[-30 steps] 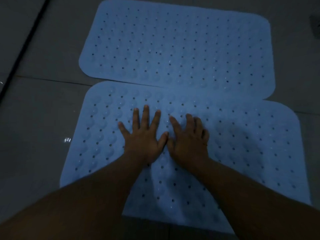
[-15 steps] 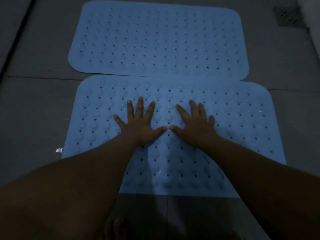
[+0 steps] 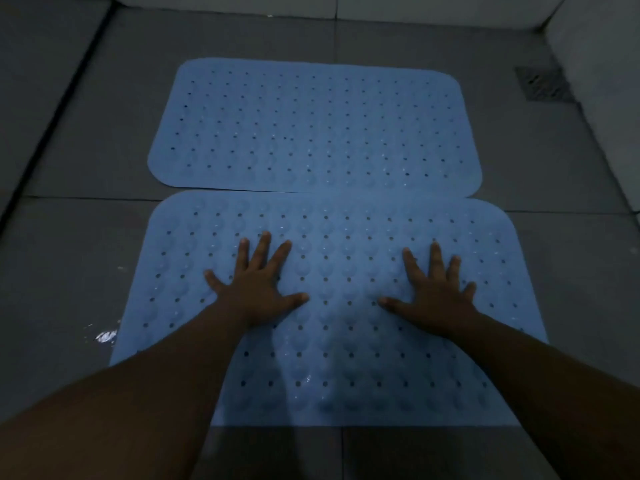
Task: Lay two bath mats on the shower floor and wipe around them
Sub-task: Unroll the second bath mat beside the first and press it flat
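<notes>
Two light blue perforated bath mats lie flat on the dark tiled shower floor. The far mat (image 3: pixel 311 126) sits higher in view; the near mat (image 3: pixel 339 375) lies just below it, their long edges meeting or slightly overlapping. My left hand (image 3: pixel 258 289) presses flat on the near mat's left-middle, fingers spread. On the right-middle of the same mat my right hand (image 3: pixel 436 292) presses flat, fingers spread as well. Neither hand holds anything. My forearms cover part of the near mat's lower corners.
Grey floor tiles (image 3: pixel 86 140) surround the mats. A square floor drain (image 3: pixel 542 84) sits at the far right. Light walls (image 3: pixel 599 57) rise along the back and right. A small wet glint (image 3: pixel 105 337) lies left of the near mat.
My hands have slid apart from side by side at the mat's middle to well separated positions. The view has lifted, bringing the walls and drain into sight.
</notes>
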